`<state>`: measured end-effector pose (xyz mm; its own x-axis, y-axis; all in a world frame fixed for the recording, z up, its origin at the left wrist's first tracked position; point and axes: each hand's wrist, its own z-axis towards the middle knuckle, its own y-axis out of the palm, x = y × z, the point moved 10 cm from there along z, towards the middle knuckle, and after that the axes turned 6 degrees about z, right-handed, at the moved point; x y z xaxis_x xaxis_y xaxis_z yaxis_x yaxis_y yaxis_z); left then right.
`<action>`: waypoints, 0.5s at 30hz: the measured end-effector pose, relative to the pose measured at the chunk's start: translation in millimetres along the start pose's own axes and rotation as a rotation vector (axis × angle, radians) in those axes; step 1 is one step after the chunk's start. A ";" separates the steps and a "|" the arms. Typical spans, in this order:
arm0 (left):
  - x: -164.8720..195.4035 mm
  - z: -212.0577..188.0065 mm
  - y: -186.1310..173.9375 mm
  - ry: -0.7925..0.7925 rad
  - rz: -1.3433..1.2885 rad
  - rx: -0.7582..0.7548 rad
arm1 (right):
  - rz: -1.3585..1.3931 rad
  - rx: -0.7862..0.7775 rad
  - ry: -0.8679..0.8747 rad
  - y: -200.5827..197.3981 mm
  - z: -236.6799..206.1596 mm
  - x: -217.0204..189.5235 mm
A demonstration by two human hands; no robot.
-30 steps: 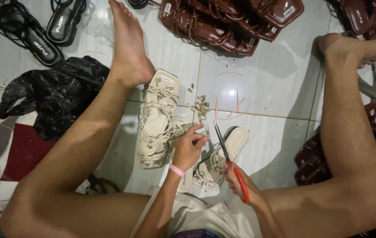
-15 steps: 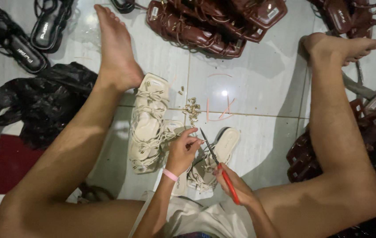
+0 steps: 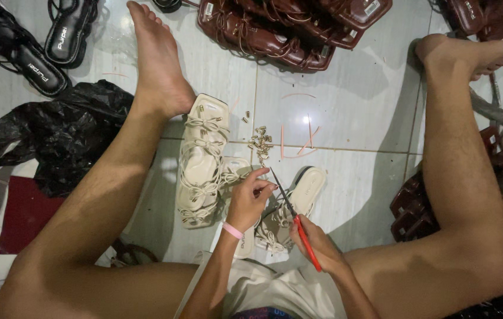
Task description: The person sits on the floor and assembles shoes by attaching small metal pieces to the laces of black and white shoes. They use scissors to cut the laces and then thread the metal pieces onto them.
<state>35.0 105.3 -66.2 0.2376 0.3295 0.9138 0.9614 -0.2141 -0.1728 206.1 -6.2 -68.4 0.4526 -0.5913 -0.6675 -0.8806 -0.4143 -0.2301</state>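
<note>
Glossy tiled floor [image 3: 352, 100], crinkled black plastic bag [image 3: 51, 136], corded cream sandals [image 3: 201, 159].

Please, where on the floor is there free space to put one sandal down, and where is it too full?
Bare tile lies between the brown sandal pile, the small metal beads and the right leg. It is crowded near the left hand and right hand with its red-handled tool, among the cream sandals, and by the black bag.

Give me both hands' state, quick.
Left hand: fingers pinched on a cream sandal strap.
Right hand: shut on red-handled pliers, whose tips point at the strap.
</note>
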 end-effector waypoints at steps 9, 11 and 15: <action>-0.5 -1.0 1.7 -0.032 0.002 -0.040 | -0.083 0.007 0.140 -6.4 -8.2 -15.8; 1.0 -0.9 1.7 -0.024 -0.005 -0.044 | -0.084 0.014 0.148 -6.5 -7.8 -15.3; 0.8 -1.2 0.8 -0.038 0.015 -0.042 | -0.075 0.013 0.168 -5.5 -6.5 -12.6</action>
<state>35.8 104.2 -65.2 0.2580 0.3604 0.8964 0.9512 -0.2575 -0.1702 206.2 -0.9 -54.2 0.5334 -0.6669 -0.5203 -0.8446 -0.4532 -0.2850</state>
